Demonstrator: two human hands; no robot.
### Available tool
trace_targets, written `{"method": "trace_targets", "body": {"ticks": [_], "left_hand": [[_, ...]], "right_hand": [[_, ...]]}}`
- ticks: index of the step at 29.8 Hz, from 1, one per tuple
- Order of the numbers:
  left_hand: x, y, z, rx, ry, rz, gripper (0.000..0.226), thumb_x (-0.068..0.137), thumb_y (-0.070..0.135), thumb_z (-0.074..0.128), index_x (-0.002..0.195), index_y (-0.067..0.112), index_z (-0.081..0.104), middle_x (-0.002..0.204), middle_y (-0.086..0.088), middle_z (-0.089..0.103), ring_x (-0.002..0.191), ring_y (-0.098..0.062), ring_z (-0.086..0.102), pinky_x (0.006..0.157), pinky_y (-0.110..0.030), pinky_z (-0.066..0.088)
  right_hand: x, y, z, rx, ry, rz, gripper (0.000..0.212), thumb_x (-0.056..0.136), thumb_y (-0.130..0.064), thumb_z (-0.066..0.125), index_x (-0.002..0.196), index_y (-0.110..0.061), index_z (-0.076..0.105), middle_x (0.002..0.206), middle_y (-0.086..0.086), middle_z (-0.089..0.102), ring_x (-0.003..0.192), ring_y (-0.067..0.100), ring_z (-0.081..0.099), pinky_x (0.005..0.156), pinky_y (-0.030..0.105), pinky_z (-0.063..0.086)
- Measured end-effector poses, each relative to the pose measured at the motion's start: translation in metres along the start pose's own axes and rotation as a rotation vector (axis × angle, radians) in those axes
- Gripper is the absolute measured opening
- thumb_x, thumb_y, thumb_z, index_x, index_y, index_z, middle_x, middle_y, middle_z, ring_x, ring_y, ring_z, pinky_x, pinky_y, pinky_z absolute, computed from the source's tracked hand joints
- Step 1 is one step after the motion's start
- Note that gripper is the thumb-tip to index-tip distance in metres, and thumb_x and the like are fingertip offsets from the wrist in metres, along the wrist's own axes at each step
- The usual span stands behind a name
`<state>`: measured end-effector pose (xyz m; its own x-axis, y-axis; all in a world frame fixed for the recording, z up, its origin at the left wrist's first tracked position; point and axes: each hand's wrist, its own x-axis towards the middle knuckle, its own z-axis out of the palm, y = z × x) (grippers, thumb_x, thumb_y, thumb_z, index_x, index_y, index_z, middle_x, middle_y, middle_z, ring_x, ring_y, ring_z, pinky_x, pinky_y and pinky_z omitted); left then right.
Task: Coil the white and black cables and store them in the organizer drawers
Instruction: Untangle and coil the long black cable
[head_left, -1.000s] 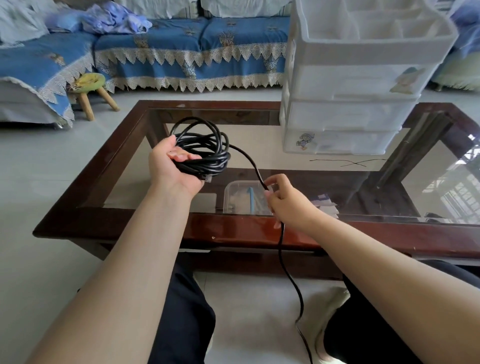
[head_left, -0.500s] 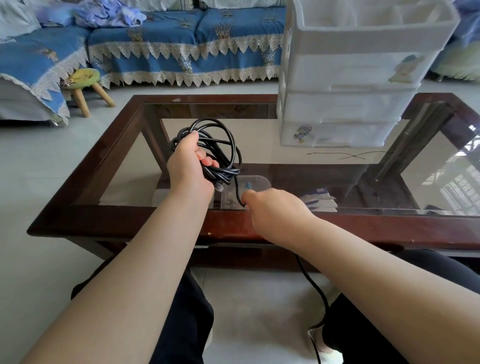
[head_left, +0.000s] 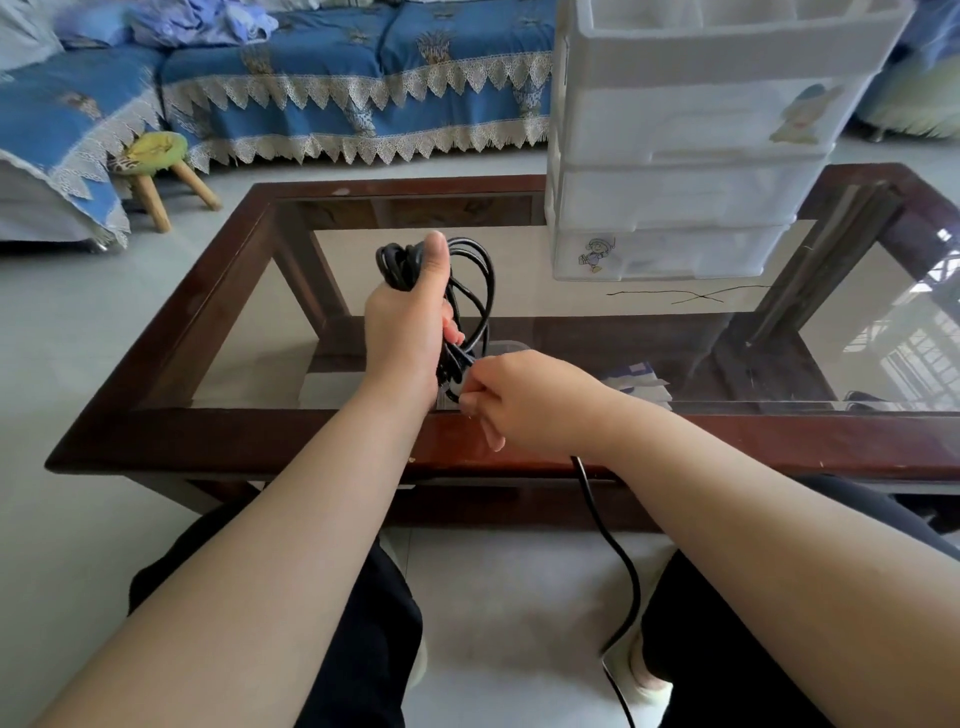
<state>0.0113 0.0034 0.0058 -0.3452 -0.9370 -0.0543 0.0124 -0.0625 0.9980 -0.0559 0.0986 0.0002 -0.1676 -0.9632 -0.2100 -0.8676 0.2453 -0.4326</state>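
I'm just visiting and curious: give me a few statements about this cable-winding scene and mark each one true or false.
1. The left hand grips a bundle of black cable loops. True.
2. The right hand lies flat on the glass-topped wooden coffee table. False: it is curled, pinching the cable just below the bundle.
3. A loose length of black cable hangs from the right hand toward the floor. True.
4. The white plastic drawer organizer stands on the floor. False: it stands on the table's far side.
5. A drawer of the organizer is pulled out. False: all the drawers look closed.
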Motion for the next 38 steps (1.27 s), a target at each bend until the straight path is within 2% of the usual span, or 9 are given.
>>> {"method": "trace_targets", "body": {"ticks": [8,12,15,17,21,23,29,33,38], "left_hand": [[0.0,-0.014,0.002,0.469,-0.161,0.244,0.06,0.092,0.06,0.034,0.058,0.012,0.045,0.047,0.001,0.05,0.034,-0.001,0.049,0.038,-0.007,0.035],[0.001,-0.016,0.003,0.636,-0.145,0.317,0.061,0.091,0.063,0.034,0.067,0.009,0.053,0.055,0.002,0.055,0.051,-0.009,0.056,0.041,-0.011,0.035],[0.0,-0.015,0.005,0.76,-0.131,0.406,0.052,0.089,0.064,0.039,0.069,0.016,0.046,0.058,0.004,0.05,0.054,-0.012,0.051,0.044,-0.022,0.03],[-0.004,-0.019,0.009,0.887,-0.163,0.453,0.055,0.086,0.066,0.039,0.073,0.013,0.044,0.059,0.005,0.044,0.056,-0.018,0.048,0.046,-0.029,0.028],[-0.01,-0.032,0.016,1.051,-0.267,0.423,0.06,0.086,0.069,0.038,0.08,0.01,0.044,0.062,0.003,0.04,0.066,-0.025,0.047,0.055,-0.033,0.031],[-0.007,-0.032,0.015,1.059,-0.286,0.395,0.059,0.086,0.069,0.034,0.078,0.011,0.043,0.062,0.002,0.043,0.065,-0.024,0.049,0.053,-0.033,0.031],[-0.003,-0.025,0.009,1.111,-0.34,0.359,0.063,0.089,0.069,0.023,0.074,0.012,0.046,0.064,0.001,0.048,0.07,-0.024,0.051,0.057,-0.033,0.032],[-0.002,-0.024,0.007,1.102,-0.44,0.38,0.076,0.082,0.074,0.013,0.068,0.013,0.056,0.064,-0.001,0.059,0.068,-0.023,0.058,0.06,-0.034,0.039],[0.003,-0.022,0.002,1.08,-0.631,0.358,0.093,0.068,0.085,-0.002,0.074,0.017,0.063,0.062,0.001,0.061,0.068,-0.02,0.062,0.077,-0.043,0.051]], "right_hand": [[-0.004,0.002,0.006,0.112,0.056,0.006,0.025,0.098,-0.03,0.044,0.11,-0.01,0.052,0.094,0.005,0.06,0.08,0.021,0.053,0.066,0.029,0.037],[-0.009,0.004,0.007,0.431,-0.062,0.044,0.032,0.09,-0.014,0.055,0.118,-0.01,0.039,0.091,0.001,0.065,0.063,0.014,0.056,0.055,0.02,0.046],[-0.011,0.007,0.011,0.646,-0.064,0.086,0.025,0.093,-0.002,0.044,0.114,-0.012,0.034,0.094,0.003,0.069,0.055,0.023,0.064,0.047,0.029,0.052],[-0.011,0.008,0.009,0.513,-0.099,0.147,0.011,0.096,-0.006,0.042,0.106,-0.005,0.043,0.087,0.005,0.071,0.049,0.022,0.065,0.045,0.028,0.052],[-0.013,0.006,0.007,0.232,-0.279,0.222,0.03,0.097,-0.023,0.04,0.091,0.0,0.058,0.049,0.002,0.065,0.035,0.012,0.057,0.045,0.023,0.051],[-0.015,0.006,0.006,0.256,-0.209,0.196,0.026,0.095,-0.023,0.043,0.097,-0.001,0.056,0.041,-0.001,0.057,0.035,0.012,0.054,0.047,0.023,0.05],[-0.033,0.02,-0.004,0.567,-0.101,0.051,0.023,0.092,-0.007,0.051,0.111,-0.007,0.038,0.079,-0.003,0.072,0.047,0.011,0.054,0.051,0.017,0.047],[-0.027,0.024,0.006,0.37,0.087,-0.007,0.013,0.094,-0.006,0.046,0.101,-0.007,0.034,0.08,-0.005,0.071,0.036,0.015,0.055,0.04,0.026,0.049],[-0.029,0.028,0.013,0.193,0.242,0.019,0.023,0.093,-0.024,0.052,0.101,-0.019,0.031,0.069,-0.002,0.067,0.042,0.017,0.058,0.049,0.028,0.046]]}}
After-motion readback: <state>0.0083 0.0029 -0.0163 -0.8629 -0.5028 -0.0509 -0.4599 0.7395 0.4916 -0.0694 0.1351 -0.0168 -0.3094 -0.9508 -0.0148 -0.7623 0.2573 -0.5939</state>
